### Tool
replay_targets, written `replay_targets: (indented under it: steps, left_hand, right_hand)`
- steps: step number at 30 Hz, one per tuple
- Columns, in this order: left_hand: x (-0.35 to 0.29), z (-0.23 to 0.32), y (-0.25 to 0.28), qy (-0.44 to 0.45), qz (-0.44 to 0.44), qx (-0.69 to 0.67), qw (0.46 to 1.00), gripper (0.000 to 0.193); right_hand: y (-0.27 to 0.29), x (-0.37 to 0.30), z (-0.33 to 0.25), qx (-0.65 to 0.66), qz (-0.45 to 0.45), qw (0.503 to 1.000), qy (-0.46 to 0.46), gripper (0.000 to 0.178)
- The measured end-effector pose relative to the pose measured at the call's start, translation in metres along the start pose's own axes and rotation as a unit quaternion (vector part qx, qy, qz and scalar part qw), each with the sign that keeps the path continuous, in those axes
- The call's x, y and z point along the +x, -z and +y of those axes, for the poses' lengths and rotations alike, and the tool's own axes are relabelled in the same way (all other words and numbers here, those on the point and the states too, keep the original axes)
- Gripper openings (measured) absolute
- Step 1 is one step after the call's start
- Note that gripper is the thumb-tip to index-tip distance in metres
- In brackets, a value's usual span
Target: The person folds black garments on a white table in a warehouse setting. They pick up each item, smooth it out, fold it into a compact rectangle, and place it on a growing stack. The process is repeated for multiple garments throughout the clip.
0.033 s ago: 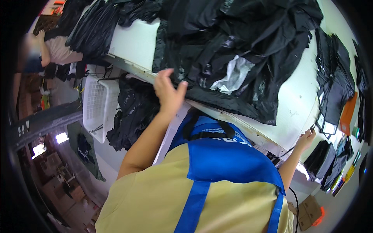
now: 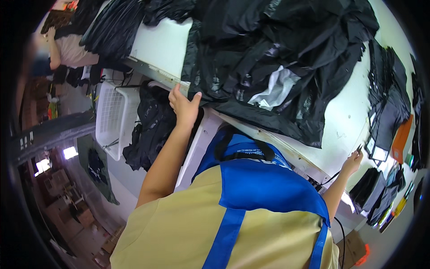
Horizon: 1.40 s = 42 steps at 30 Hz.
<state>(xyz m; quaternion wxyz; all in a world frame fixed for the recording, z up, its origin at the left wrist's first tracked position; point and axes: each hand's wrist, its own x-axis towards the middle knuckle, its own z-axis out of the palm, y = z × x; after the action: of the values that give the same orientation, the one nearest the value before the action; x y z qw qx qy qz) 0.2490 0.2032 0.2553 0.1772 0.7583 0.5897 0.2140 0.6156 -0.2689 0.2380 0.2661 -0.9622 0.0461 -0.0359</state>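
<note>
A black garment (image 2: 251, 58) of thin, shiny cloth lies spread over the white table (image 2: 342, 112). Near its lower part a silver-grey patch (image 2: 274, 92) shows. My left hand (image 2: 184, 107) is at the table's near edge, beside the garment's lower left corner. Its fingers and thumb are spread, and nothing is in them; whether the fingertips touch cloth or table I cannot tell. Over to the right, by the table's right end, my right hand (image 2: 352, 163) is closed around small dark thread snips (image 2: 359, 148), of which only the pointed tip sticks out.
Below the table edge stand a white plastic basket (image 2: 109, 116) and a heap of black cloth (image 2: 150, 130). More black garments (image 2: 109, 33) lie at the far left, near another person (image 2: 67, 51). Dark garments (image 2: 389, 89) and an orange panel (image 2: 402, 140) are at the right.
My left hand has drawn slightly left and down, away from over the garment's lower edge, to the table's rim. The right hand keeps its hold on the snips, nearly still.
</note>
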Motion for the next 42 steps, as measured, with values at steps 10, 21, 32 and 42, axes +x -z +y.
replay_targets:
  steps: [10, 21, 32, 42]
  left_hand:
    - [-0.004, -0.002, 0.024, 0.218, -0.237, -0.6, 0.732, 0.029]
    - [-0.02, 0.055, 0.063, -0.144, -0.268, -0.378, 0.875, 0.013]
    - [0.041, 0.021, -0.011, 0.257, -0.355, -0.715, 0.545, 0.038]
    - [0.187, 0.052, -0.039, 0.197, -0.154, -0.792, 0.557, 0.042]
  right_hand:
    - [-0.048, -0.017, -0.095, -0.17, 0.073, 0.955, 0.233, 0.051]
    - [-0.06, -0.224, -0.36, 0.305, -0.477, 0.718, 0.405, 0.043]
    - [-0.039, -0.154, -0.3, 0.078, -0.693, 0.577, 0.425, 0.036]
    - [0.011, -0.084, -0.234, -0.141, -0.745, 0.585, 0.288, 0.031]
